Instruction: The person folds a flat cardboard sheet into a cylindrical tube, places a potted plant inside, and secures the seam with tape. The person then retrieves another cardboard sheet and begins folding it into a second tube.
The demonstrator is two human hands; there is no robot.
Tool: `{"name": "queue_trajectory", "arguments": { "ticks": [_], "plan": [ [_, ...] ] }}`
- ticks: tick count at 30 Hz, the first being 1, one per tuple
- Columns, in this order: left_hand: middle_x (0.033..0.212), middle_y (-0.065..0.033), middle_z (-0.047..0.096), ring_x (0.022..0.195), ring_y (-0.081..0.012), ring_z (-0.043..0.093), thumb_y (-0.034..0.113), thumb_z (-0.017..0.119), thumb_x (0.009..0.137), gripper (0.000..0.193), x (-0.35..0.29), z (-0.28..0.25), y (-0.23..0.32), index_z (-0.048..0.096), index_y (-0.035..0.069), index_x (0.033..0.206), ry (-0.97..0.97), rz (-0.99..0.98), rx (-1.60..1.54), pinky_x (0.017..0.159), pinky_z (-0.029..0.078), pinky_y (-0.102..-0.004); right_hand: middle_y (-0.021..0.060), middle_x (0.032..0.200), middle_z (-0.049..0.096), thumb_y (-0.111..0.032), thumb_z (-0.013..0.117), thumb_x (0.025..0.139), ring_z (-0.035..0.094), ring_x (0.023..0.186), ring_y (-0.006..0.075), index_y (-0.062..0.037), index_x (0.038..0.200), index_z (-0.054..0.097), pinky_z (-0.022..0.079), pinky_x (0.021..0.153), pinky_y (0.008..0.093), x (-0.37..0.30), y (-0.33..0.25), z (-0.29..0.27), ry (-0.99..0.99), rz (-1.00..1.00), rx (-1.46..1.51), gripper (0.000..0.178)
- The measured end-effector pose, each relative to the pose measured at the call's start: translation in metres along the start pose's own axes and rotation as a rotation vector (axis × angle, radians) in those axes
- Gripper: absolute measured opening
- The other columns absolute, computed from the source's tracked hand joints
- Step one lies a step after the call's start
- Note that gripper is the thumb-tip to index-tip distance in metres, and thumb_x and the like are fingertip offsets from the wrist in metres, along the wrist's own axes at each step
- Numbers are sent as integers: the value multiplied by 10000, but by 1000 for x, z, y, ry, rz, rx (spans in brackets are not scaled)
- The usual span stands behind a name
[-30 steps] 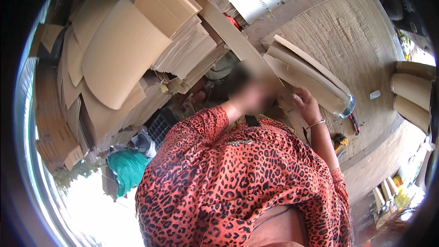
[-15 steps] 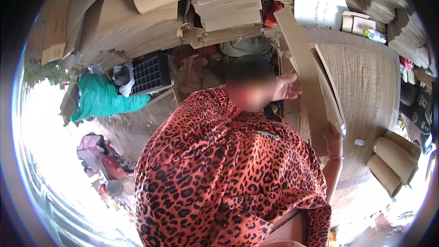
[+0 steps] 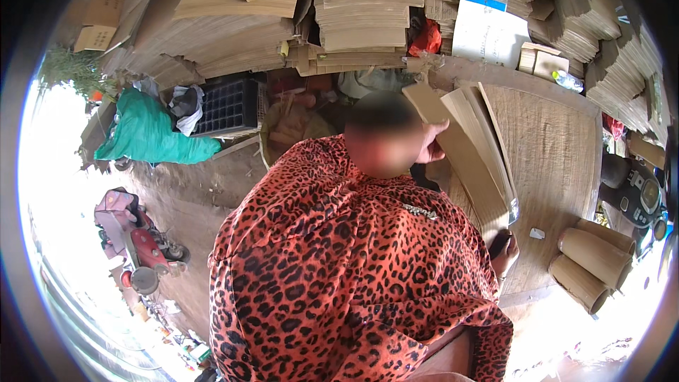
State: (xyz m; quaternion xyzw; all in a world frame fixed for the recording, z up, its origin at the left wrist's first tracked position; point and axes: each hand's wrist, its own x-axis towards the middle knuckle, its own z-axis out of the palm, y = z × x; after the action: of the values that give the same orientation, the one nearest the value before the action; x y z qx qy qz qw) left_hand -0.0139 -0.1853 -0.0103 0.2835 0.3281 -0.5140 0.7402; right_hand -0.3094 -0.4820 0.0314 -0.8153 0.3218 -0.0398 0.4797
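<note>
Along the counter's (image 3: 555, 155) left edge, a cardboard strip (image 3: 458, 148) slants just beside a cardboard bundle (image 3: 488, 140). The left hand (image 3: 431, 144) meets the strip's left side; I cannot tell whether its grip holds it. Near the strip's lower end, the right hand's (image 3: 505, 259) grip is unclear, beside something dark (image 3: 499, 242).

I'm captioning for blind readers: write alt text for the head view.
A person in a spotted red top has the left hand beside long cardboard strips at a wooden table, the right hand near their lower end. Stacked cardboard lies beyond.
</note>
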Motion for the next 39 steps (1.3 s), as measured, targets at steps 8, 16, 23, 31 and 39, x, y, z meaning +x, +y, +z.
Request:
{"name": "queue_trajectory", "arguments": {
  "ticks": [8,16,23,31,39],
  "plan": [
    [1058,14,672,962,-145,636,461,578,952,318,-8,2,8,588,211,1148,102,122,304,676,495,-302,101,928,696,-285,576,967,600,843,152,25,1086,671,492,744,326,-2,-62,5,-261,169,-226,345],
    [1152,7,643,1031,-152,620,458,577,955,391,-23,21,5,572,182,1232,2,162,502,769,531,-334,8,837,649,-133,567,969,543,729,82,16,1040,651,464,665,260,-3,-109,60,-392,161,194,185],
    [1170,-4,641,1027,-159,624,428,603,947,406,-36,8,23,578,132,1224,120,288,511,819,542,-363,79,805,672,-180,594,931,586,741,131,1,988,637,488,694,309,25,-110,85,-527,24,-28,194],
    [1100,-34,663,986,-167,649,376,660,914,404,-32,18,45,573,136,1227,52,407,404,790,569,-354,69,928,700,-141,584,932,624,834,122,-5,1171,632,513,754,292,43,-132,82,-590,158,147,279],
    [1124,-73,655,1033,-220,627,285,724,863,417,16,3,53,585,61,1186,201,471,291,859,529,-415,144,1041,649,-275,774,771,639,934,270,-147,1393,488,505,808,370,8,-98,56,-421,148,-226,696]
  ]
}}
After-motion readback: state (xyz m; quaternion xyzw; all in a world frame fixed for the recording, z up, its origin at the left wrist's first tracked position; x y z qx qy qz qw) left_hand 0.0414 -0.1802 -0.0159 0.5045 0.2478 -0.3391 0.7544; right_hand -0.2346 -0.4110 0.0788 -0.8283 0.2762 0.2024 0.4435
